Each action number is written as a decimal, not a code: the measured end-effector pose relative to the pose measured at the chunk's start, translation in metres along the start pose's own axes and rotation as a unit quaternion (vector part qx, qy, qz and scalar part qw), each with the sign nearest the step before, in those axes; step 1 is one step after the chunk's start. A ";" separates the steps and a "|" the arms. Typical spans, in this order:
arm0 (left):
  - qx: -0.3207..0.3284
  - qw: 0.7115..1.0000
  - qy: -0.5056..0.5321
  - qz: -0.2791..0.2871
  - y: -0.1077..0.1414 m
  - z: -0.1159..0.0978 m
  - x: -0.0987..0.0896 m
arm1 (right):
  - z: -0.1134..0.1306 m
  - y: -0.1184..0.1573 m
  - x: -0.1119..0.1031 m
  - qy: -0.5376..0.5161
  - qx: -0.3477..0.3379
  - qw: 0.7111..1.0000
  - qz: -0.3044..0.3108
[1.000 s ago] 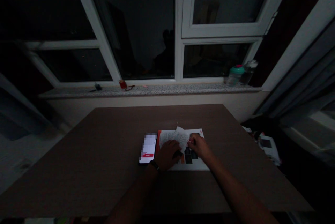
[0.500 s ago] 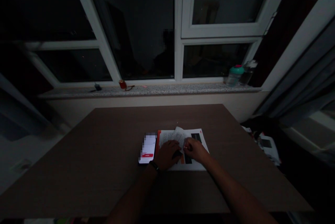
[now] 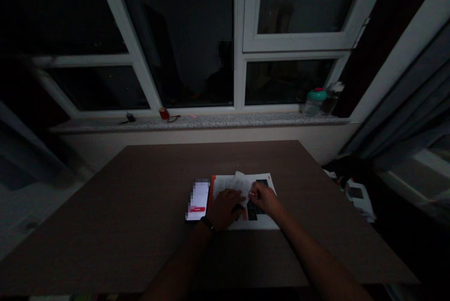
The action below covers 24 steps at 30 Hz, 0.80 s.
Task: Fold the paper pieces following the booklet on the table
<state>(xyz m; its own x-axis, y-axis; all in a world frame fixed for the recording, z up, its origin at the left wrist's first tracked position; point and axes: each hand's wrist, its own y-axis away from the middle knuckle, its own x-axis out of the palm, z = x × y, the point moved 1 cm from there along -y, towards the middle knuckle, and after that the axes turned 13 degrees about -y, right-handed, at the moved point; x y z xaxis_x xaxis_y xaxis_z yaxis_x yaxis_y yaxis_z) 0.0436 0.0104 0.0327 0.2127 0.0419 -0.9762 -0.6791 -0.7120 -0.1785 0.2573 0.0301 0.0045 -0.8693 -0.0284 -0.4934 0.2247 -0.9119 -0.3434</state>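
Observation:
A small printed sheet of paper (image 3: pixel 242 181) lies slantwise on top of an open magazine or booklet (image 3: pixel 269 223) with an orange left edge and dark pictures. My left hand (image 3: pixel 225 207), with a dark band on its wrist, rests flat over the left part of the booklet, fingers reaching onto the sheet's lower part. At the sheet's right edge, my right hand (image 3: pixel 262 197) is closed in a pinch, apparently on the paper; the fingertips hide the exact grip. Just left of the booklet is a phone (image 3: pixel 200 200) with its screen lit.
The brown table (image 3: pixel 140 188) stands below a window. On the stone sill (image 3: pixel 218 121) are a small red jar (image 3: pixel 163 113), a teal-lidded bottle (image 3: pixel 314 101) and a clear bottle (image 3: pixel 333 97). Papers (image 3: pixel 360 198) lie beyond the table's right edge in the dark.
My right hand has shifted slightly to the right along the sheet's edge. The sheet looks a little flatter, and my left hand stays nearly in place.

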 end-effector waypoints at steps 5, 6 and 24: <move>-0.014 1.000 -0.006 0.004 -0.003 -0.004 -0.007 | 0.004 0.002 0.005 -0.021 0.007 0.999 0.042; -0.011 1.000 -0.005 0.003 -0.003 -0.004 -0.007 | 0.005 0.002 0.006 -0.024 0.007 0.998 0.050; 0.018 1.000 0.018 -0.015 -0.001 0.000 0.005 | -0.004 -0.003 -0.002 -0.019 0.034 0.999 -0.024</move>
<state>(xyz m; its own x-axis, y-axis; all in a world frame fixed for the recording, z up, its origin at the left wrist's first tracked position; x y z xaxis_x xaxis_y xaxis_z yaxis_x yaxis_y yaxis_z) 0.0449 0.0115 0.0282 0.2580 0.0380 -0.9654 -0.6964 -0.6853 -0.2131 0.2599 0.0349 0.0029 -0.8946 0.0016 -0.4469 0.1532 -0.9382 -0.3102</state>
